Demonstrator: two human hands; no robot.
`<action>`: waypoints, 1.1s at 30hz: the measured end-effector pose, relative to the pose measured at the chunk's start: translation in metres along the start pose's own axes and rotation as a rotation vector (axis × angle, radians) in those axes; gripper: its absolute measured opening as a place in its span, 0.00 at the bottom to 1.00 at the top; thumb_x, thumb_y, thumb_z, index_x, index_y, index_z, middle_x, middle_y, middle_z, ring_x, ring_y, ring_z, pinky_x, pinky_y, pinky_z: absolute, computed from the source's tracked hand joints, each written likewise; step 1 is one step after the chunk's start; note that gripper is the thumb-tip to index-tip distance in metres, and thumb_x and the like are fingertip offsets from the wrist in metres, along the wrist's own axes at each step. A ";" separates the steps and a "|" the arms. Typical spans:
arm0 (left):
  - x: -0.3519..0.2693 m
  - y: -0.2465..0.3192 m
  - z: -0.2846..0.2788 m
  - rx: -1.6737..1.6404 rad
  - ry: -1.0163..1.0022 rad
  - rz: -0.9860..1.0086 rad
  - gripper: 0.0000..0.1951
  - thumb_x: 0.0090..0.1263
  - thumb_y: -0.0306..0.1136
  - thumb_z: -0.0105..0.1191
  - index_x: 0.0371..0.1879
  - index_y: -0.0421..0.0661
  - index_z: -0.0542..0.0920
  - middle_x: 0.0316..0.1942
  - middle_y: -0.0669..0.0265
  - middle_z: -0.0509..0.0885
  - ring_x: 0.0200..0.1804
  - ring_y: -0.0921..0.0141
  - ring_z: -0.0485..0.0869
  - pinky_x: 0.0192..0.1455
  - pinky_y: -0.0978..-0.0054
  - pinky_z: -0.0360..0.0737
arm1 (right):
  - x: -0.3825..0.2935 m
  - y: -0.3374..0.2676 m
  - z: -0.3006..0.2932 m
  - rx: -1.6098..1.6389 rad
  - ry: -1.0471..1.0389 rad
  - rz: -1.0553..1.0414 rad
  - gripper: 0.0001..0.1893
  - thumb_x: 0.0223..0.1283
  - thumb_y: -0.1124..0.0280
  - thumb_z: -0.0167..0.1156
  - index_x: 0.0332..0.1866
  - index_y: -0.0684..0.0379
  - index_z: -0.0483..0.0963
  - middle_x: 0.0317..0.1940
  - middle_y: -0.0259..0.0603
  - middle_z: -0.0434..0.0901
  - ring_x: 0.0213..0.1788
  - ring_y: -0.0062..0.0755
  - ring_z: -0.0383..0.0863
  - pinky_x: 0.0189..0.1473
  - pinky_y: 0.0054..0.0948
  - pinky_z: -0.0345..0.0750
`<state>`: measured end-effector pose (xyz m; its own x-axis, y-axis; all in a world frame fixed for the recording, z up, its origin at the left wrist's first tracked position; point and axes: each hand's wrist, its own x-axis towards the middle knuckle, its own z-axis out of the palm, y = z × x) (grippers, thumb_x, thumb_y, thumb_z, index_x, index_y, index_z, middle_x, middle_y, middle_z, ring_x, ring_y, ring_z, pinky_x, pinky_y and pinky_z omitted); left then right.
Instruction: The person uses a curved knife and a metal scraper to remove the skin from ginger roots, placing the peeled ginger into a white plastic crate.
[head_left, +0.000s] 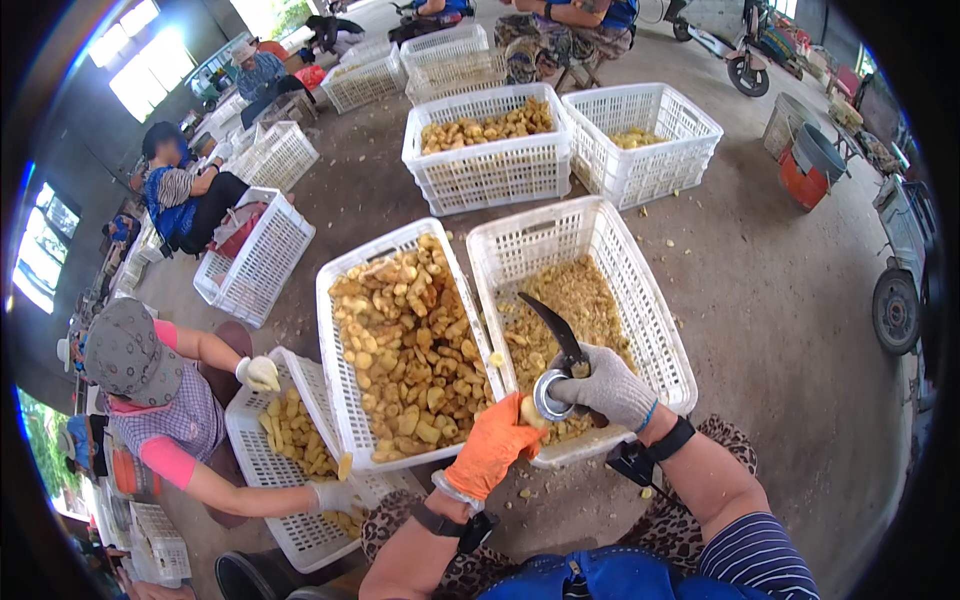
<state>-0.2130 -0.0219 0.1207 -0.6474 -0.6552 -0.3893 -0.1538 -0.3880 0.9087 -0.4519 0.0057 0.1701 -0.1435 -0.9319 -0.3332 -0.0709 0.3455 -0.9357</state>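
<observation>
My left hand (487, 450), in an orange glove, grips a pale piece of ginger (533, 413). Close against it, my right hand (606, 386) wears a grey knit glove and holds a knife with a dark curved blade (555, 321). A shiny metal ring (553, 395) also sits at the right hand's fingers, touching or nearly touching the ginger. Both hands are over the near end of a white plastic crate (667, 360) with peelings and scraps (570, 289) inside. To its left stands another white crate (327, 337), full of ginger pieces (420, 337).
At left, a person in a patterned hat (135, 352) reaches over a tilted crate (262, 517) of peeled pieces. Two more crates, one with ginger (487, 131) and one with pale pieces (637, 138), stand ahead. Buckets (814, 165) and a vehicle wheel (896, 311) are at right.
</observation>
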 end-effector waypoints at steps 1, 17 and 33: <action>-0.006 -0.003 0.002 -0.002 -0.007 0.021 0.27 0.78 0.24 0.68 0.75 0.36 0.81 0.47 0.63 0.90 0.40 0.73 0.88 0.44 0.71 0.85 | -0.008 -0.008 0.003 0.039 -0.015 0.029 0.17 0.65 0.70 0.79 0.55 0.63 0.86 0.35 0.31 0.88 0.33 0.16 0.84 0.35 0.25 0.83; -0.010 0.017 0.013 0.262 0.214 0.386 0.28 0.82 0.13 0.60 0.80 0.40 0.82 0.70 0.67 0.89 0.67 0.76 0.87 0.74 0.75 0.82 | -0.012 0.011 -0.013 0.102 0.142 -0.042 0.16 0.70 0.65 0.77 0.55 0.60 0.83 0.29 0.29 0.82 0.20 0.16 0.79 0.18 0.24 0.72; -0.011 0.034 0.020 -0.199 0.065 0.178 0.29 0.81 0.19 0.61 0.82 0.39 0.79 0.54 0.66 0.90 0.49 0.76 0.88 0.54 0.75 0.85 | -0.007 0.032 0.001 0.447 -0.086 0.067 0.18 0.75 0.63 0.76 0.58 0.65 0.83 0.32 0.36 0.88 0.17 0.21 0.80 0.16 0.25 0.74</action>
<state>-0.2266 -0.0151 0.1590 -0.6011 -0.7622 -0.2403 0.1120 -0.3780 0.9190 -0.4516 0.0235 0.1425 -0.0496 -0.9213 -0.3857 0.3716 0.3414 -0.8633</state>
